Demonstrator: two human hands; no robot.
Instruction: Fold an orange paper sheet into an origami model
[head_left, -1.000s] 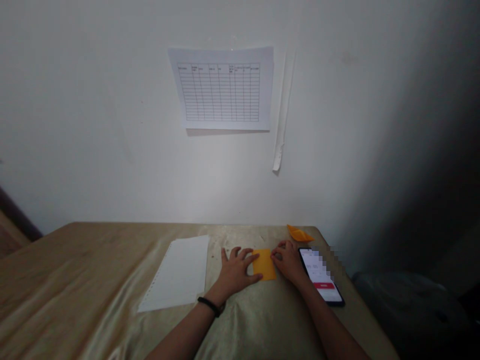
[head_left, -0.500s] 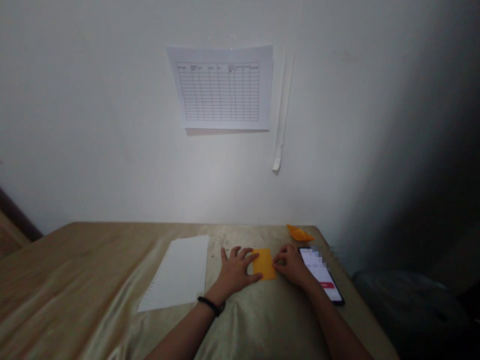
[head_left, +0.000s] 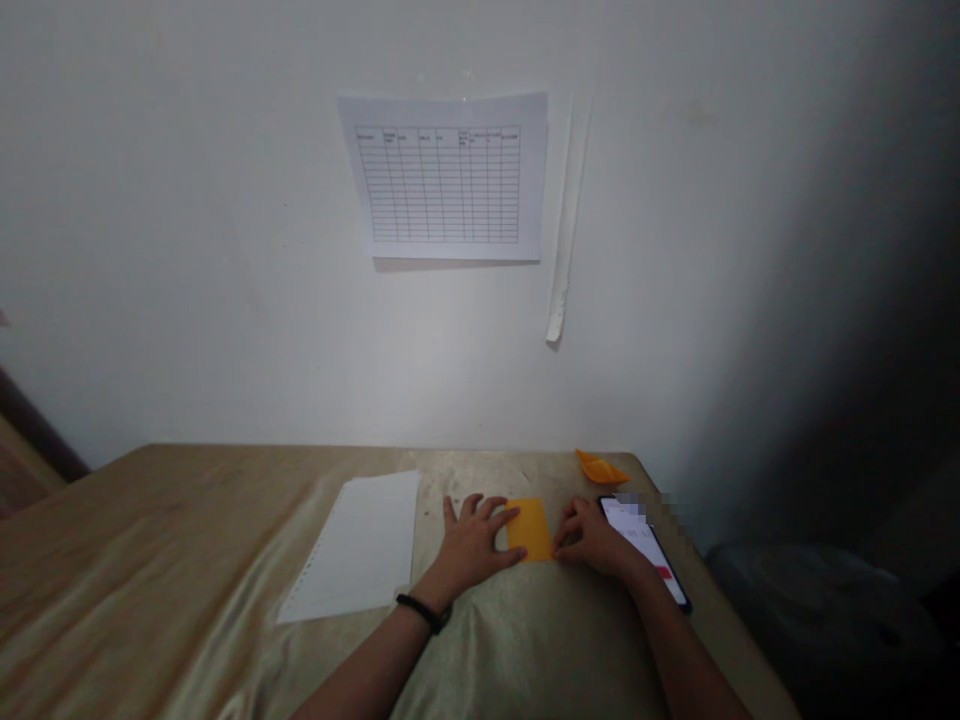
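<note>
A small square of orange paper (head_left: 529,530) lies flat on the cloth-covered table. My left hand (head_left: 474,540) has its fingers spread, with thumb and fingertips resting on the paper's left side. On the other side, my right hand (head_left: 589,538) is closed in a pinch at the paper's lower right corner. Its fingers are curled, and the exact grip on the edge is partly hidden. Behind the right hand, near the table's far corner, sits a folded orange paper boat (head_left: 601,467). A phone (head_left: 654,552) with a lit screen lies beside the right hand, partly covered by the forearm.
White sheets of paper (head_left: 360,545) with a perforated edge lie left of my left hand. The table cover (head_left: 187,560) is wrinkled satin. A wall stands right behind the table, bearing a printed chart (head_left: 454,180) and a hanging white strip (head_left: 566,230).
My right hand has slid slightly down and to the right, from the paper's right edge to its lower right corner. The left hand holds its place.
</note>
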